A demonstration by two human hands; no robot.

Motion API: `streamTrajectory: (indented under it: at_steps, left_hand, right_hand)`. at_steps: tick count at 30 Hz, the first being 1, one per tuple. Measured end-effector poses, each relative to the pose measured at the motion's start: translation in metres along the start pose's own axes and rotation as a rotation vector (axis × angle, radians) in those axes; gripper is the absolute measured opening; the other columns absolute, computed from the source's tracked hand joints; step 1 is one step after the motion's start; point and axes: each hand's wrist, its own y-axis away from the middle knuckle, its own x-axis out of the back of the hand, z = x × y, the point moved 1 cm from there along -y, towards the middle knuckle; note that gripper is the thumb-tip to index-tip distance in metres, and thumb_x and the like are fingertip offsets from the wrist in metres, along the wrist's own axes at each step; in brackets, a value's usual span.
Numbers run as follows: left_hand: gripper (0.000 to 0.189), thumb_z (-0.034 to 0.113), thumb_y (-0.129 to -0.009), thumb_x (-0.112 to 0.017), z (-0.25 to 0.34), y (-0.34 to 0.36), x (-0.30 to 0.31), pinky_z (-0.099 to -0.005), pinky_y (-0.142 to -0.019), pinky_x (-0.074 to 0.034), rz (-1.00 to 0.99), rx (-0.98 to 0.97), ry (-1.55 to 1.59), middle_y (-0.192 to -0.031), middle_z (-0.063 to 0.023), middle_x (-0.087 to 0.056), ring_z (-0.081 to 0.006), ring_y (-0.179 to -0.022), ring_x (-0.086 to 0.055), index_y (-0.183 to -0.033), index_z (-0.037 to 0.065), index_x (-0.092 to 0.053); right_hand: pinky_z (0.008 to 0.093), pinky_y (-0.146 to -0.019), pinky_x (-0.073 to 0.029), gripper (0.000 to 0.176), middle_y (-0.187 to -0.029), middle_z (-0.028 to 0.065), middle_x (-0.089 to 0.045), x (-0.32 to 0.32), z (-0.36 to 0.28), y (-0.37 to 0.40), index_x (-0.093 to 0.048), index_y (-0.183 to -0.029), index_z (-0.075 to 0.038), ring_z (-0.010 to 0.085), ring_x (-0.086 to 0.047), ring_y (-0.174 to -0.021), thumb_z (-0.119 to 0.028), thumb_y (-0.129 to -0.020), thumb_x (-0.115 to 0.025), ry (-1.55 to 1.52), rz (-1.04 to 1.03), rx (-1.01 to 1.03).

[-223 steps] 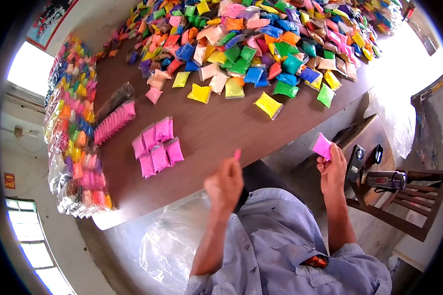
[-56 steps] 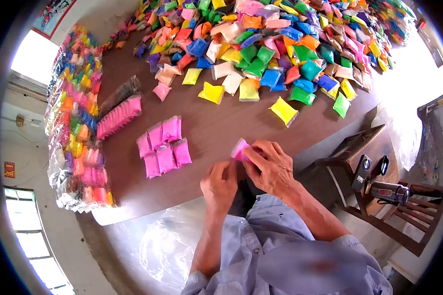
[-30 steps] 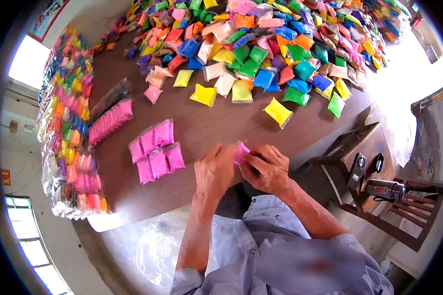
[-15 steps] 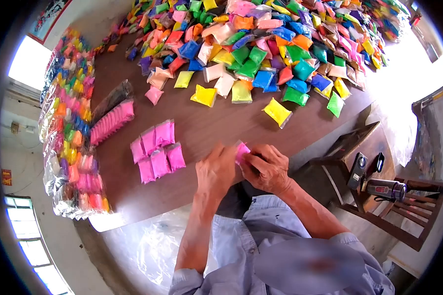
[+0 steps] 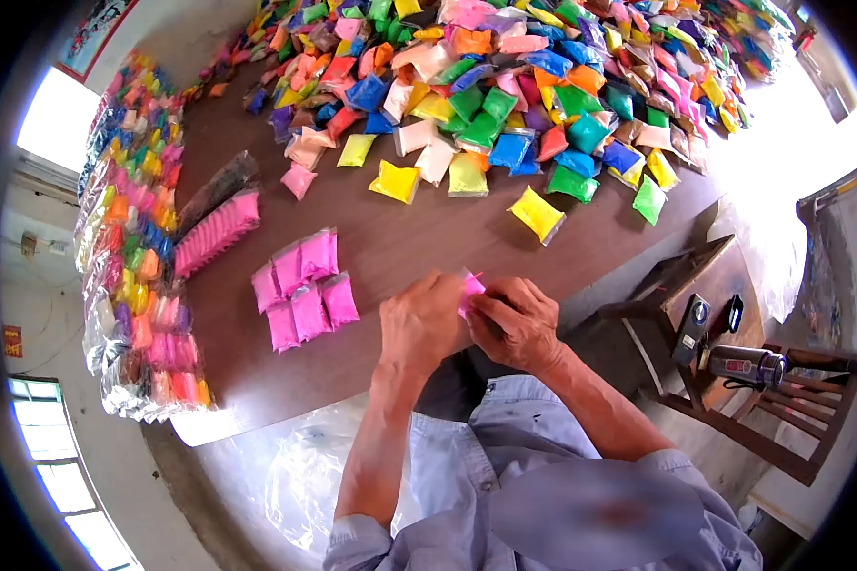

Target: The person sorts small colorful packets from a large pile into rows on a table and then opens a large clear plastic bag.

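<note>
A small pink packet (image 5: 470, 289) is held up between my two hands, over the table's near edge. My right hand (image 5: 516, 324) pinches it from the right with thumb and fingers. Closed at the packet's left side is my left hand (image 5: 417, 322), its back toward the camera and its fingertips partly hidden. To the left of my hands, several pink packets (image 5: 307, 312) lie in two neat rows on the brown table (image 5: 390, 238). Beyond them lies a clear bag with a row of pink packets (image 5: 217, 233) in it.
A large heap of multicoloured packets (image 5: 486, 114) covers the table's far side, and a single yellow packet (image 5: 536, 215) lies nearer. Bagged packets (image 5: 143, 276) are stacked along the left edge. On the right, a wooden chair (image 5: 733, 381) bears a flask (image 5: 745, 365) and a phone-like device (image 5: 692, 328).
My left hand, blurred before, now shows more sharply and has shifted very slightly. The pink packet stays between my hands, a little tilted. The table's contents look the same.
</note>
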Motion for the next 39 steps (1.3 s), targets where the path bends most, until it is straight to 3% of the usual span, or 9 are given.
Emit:
streamTrajectory:
  at_steps: [12,18,27,39]
  left_hand:
    - [0.009,0.017,-0.096,-0.069,-0.009,-0.001,-0.012,-0.0459,-0.066,-0.054,-0.018,0.041,-0.065,-0.089,-0.0100,-0.068,-0.0370,-0.078,-0.069,-0.092,0.009,-0.067]
    - [0.008,0.014,-0.093,-0.072,0.003,0.009,0.000,-0.0463,-0.066,-0.055,0.128,0.124,0.054,-0.087,-0.0122,-0.070,-0.0380,-0.078,-0.069,-0.090,0.007,-0.070]
    - [0.010,0.012,-0.091,-0.075,-0.014,0.016,-0.013,-0.0451,-0.065,-0.053,0.161,0.216,0.186,-0.083,-0.0168,-0.071,-0.0395,-0.075,-0.069,-0.091,0.003,-0.070]
    - [0.007,0.004,-0.089,-0.076,-0.006,0.045,-0.014,-0.0404,-0.063,-0.053,0.232,0.279,0.256,-0.081,-0.0194,-0.070,-0.0345,-0.071,-0.071,-0.090,0.002,-0.069]
  right_hand:
    - [0.0347,-0.068,-0.056,0.026,-0.095,0.0075,-0.068,-0.001,0.000,-0.003,-0.075,-0.095,-0.009,0.0259,-0.068,-0.079,-0.007,-0.071,-0.084,-0.017,0.021,0.022]
    - [0.0349,-0.067,-0.056,0.025,-0.094,0.0076,-0.067,-0.001,0.002,0.003,-0.074,-0.094,-0.008,0.0264,-0.068,-0.078,-0.008,-0.071,-0.085,-0.001,-0.006,-0.003]
    - [0.0306,-0.066,-0.055,0.023,-0.106,0.0074,-0.071,-0.002,0.003,-0.003,-0.071,-0.096,-0.010,0.0223,-0.069,-0.080,-0.007,-0.076,-0.081,-0.009,-0.014,0.051]
    - [0.0315,-0.067,-0.056,0.020,-0.107,0.0081,-0.074,-0.004,0.002,-0.004,-0.071,-0.093,-0.008,0.0238,-0.070,-0.074,-0.009,-0.075,-0.081,-0.022,-0.041,0.013]
